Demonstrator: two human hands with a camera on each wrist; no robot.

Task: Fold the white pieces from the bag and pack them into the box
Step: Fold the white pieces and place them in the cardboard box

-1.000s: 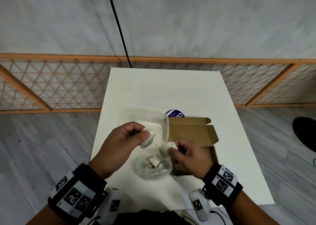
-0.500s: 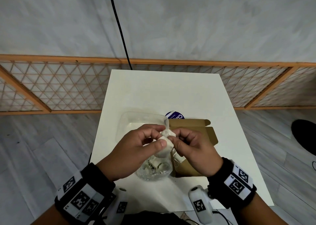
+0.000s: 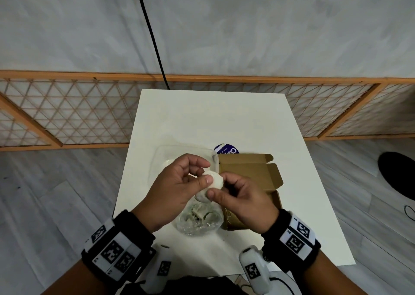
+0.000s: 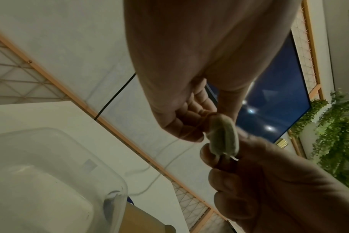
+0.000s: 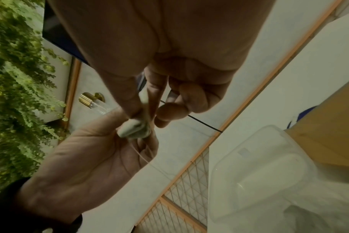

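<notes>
Both hands' grip pinches white piece (image 3: pixel 212 183); wrist views show thread (image 4: pixel 169 167)

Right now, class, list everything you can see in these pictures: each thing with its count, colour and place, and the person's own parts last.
Small soft white piece: one, white, pinched between both hands above the table.
Clear plastic bag: one, transparent, on the table beneath the hands, pale pieces inside.
Open brown cardboard box: one, brown, right of the bag.
Clear plastic container: one, transparent, behind the hands.
Round blue label: one, blue, behind the box.
White rectangular table: one, white, centre.
Orange lattice fence: one, behind the table.
Black cable: one, against the wall.
Left hand, right hand: two, each with black wristbands.
</notes>
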